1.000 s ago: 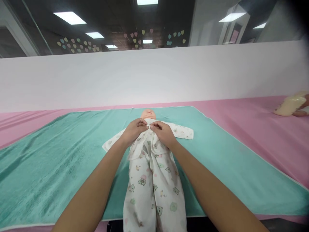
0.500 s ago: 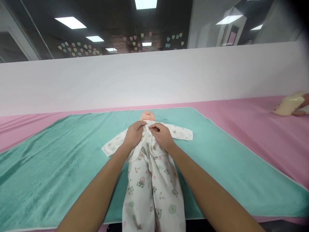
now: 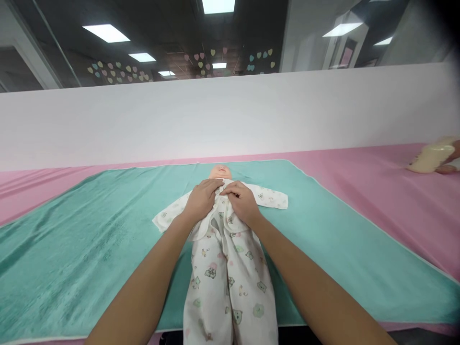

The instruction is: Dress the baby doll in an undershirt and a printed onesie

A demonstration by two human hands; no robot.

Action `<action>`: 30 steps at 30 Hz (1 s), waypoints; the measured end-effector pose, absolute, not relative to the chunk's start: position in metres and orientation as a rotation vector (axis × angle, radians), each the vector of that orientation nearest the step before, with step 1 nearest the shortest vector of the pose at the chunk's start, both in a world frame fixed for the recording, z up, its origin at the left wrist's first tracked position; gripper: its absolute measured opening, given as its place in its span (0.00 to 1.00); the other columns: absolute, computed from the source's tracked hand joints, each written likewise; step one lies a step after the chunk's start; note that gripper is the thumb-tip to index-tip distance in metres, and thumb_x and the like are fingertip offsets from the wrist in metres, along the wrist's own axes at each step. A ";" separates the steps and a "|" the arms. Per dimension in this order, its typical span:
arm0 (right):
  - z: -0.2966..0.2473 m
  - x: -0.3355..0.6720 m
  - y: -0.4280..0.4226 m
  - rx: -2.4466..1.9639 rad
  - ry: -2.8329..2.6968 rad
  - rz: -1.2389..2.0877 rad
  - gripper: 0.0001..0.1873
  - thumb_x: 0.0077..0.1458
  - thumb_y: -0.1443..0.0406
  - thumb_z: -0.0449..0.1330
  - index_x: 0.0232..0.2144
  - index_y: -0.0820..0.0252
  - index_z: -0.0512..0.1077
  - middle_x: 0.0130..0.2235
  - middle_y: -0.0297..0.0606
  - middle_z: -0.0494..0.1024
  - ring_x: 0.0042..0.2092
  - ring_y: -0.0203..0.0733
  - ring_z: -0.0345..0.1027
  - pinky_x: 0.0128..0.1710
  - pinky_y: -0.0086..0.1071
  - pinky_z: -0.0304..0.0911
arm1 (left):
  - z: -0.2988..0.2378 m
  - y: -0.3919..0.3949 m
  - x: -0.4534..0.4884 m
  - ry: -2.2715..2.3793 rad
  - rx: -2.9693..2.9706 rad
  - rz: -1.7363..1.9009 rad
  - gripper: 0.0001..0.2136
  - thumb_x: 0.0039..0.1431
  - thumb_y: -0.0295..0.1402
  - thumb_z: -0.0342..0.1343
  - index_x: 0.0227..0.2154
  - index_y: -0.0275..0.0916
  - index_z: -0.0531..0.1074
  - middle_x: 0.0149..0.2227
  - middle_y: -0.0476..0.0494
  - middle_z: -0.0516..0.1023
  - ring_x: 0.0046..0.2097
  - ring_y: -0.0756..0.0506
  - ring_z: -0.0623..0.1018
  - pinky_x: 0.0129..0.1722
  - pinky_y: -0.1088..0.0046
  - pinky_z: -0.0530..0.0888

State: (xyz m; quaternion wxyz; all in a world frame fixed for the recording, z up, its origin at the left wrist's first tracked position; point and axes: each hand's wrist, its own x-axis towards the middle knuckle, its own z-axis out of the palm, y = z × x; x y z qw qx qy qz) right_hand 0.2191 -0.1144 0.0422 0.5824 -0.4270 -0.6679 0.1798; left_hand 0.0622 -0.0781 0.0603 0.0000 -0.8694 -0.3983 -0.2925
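A baby doll [image 3: 220, 171] lies on its back, head away from me, in a white printed jacket [image 3: 272, 197] and matching trousers [image 3: 247, 282]. Both sleeves are spread out to the sides. At the upper chest, my left hand [image 3: 204, 195] pinches the jacket's front edge near the collar. My right hand [image 3: 241, 200] is closed on the opposite front edge, its fingertips almost meeting the left ones. Below the hands the jacket front parts over the trousers. My fingers hide the spot they work on, and whether a fastener is between them cannot be made out.
The doll lies on a teal blanket [image 3: 108, 249] over a pink cloth [image 3: 377, 177]. At the far right another person's hand [image 3: 447, 168] touches a cream-coloured bottle-like object [image 3: 429, 157]. A white low wall [image 3: 230, 115] with dark glass above it stands behind.
My left fingers have shifted slightly right and forward across the collar, nearer the right hand. The right hand stays almost in place. The doll lies as before.
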 end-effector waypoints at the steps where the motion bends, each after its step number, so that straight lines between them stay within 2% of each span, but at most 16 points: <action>1: 0.042 0.219 -0.114 -1.006 -1.560 0.415 0.16 0.49 0.73 0.48 0.26 0.55 0.75 0.35 0.35 0.73 0.40 0.39 0.66 0.44 0.34 0.60 | 0.060 -0.077 0.062 -1.241 -2.739 -0.886 0.22 0.59 0.24 0.38 0.53 0.42 0.65 0.55 0.47 0.69 0.57 0.44 0.65 0.54 0.62 0.65; 4: 0.039 0.220 -0.114 -1.013 -1.551 0.396 0.15 0.49 0.73 0.48 0.25 0.56 0.73 0.34 0.34 0.73 0.39 0.39 0.66 0.44 0.35 0.59 | 0.061 -0.073 0.060 -1.238 -2.749 -0.789 0.22 0.58 0.25 0.39 0.55 0.41 0.63 0.57 0.45 0.67 0.57 0.43 0.64 0.53 0.60 0.64; 9: 0.036 0.225 -0.128 -1.004 -1.590 0.412 0.11 0.51 0.70 0.50 0.33 0.57 0.71 0.37 0.35 0.71 0.38 0.38 0.64 0.41 0.33 0.60 | 0.066 -0.074 0.060 -1.082 -2.814 -0.700 0.22 0.58 0.25 0.38 0.55 0.43 0.62 0.58 0.47 0.65 0.58 0.43 0.60 0.52 0.60 0.64; 12: 0.037 0.227 -0.143 -1.049 -1.628 0.339 0.08 0.51 0.68 0.54 0.36 0.57 0.69 0.38 0.36 0.68 0.38 0.38 0.62 0.42 0.33 0.59 | 0.068 -0.076 0.061 -1.072 -2.775 -0.687 0.21 0.58 0.25 0.40 0.53 0.44 0.63 0.56 0.48 0.66 0.56 0.42 0.62 0.50 0.60 0.64; 16: 0.042 0.226 -0.157 -1.114 -1.704 0.206 0.02 0.54 0.67 0.53 0.32 0.57 0.66 0.37 0.36 0.66 0.37 0.38 0.60 0.40 0.33 0.59 | 0.065 -0.076 0.062 -1.136 -2.612 -0.703 0.19 0.58 0.26 0.41 0.51 0.44 0.66 0.52 0.45 0.69 0.51 0.40 0.64 0.47 0.60 0.65; 20: 0.045 0.224 -0.161 -1.222 -1.769 0.185 0.07 0.56 0.62 0.53 0.27 0.57 0.62 0.31 0.33 0.66 0.35 0.37 0.60 0.36 0.32 0.57 | 0.060 -0.073 0.062 -1.220 -2.546 -0.788 0.19 0.57 0.25 0.42 0.50 0.42 0.67 0.49 0.42 0.69 0.48 0.40 0.65 0.46 0.60 0.66; 25: 0.047 0.224 -0.162 -1.491 -1.832 0.150 0.17 0.50 0.52 0.58 0.27 0.57 0.59 0.29 0.31 0.65 0.29 0.37 0.58 0.28 0.31 0.53 | 0.055 -0.074 0.062 -1.226 -2.574 -0.999 0.18 0.58 0.25 0.41 0.48 0.39 0.69 0.50 0.43 0.69 0.50 0.42 0.65 0.50 0.61 0.65; 28: 0.047 0.222 -0.164 -1.556 -1.886 0.037 0.15 0.50 0.55 0.58 0.27 0.57 0.58 0.29 0.32 0.65 0.28 0.36 0.57 0.27 0.31 0.51 | 0.055 -0.083 0.062 -1.149 -2.606 -1.136 0.16 0.58 0.24 0.41 0.44 0.39 0.71 0.49 0.44 0.71 0.51 0.43 0.66 0.51 0.63 0.64; 30: 0.047 0.221 -0.165 -1.554 -1.904 -0.014 0.10 0.51 0.59 0.56 0.27 0.58 0.59 0.29 0.32 0.65 0.28 0.36 0.56 0.27 0.30 0.50 | 0.059 -0.094 0.060 -1.128 -2.629 -1.249 0.14 0.59 0.26 0.42 0.41 0.39 0.72 0.44 0.44 0.73 0.48 0.44 0.68 0.49 0.65 0.65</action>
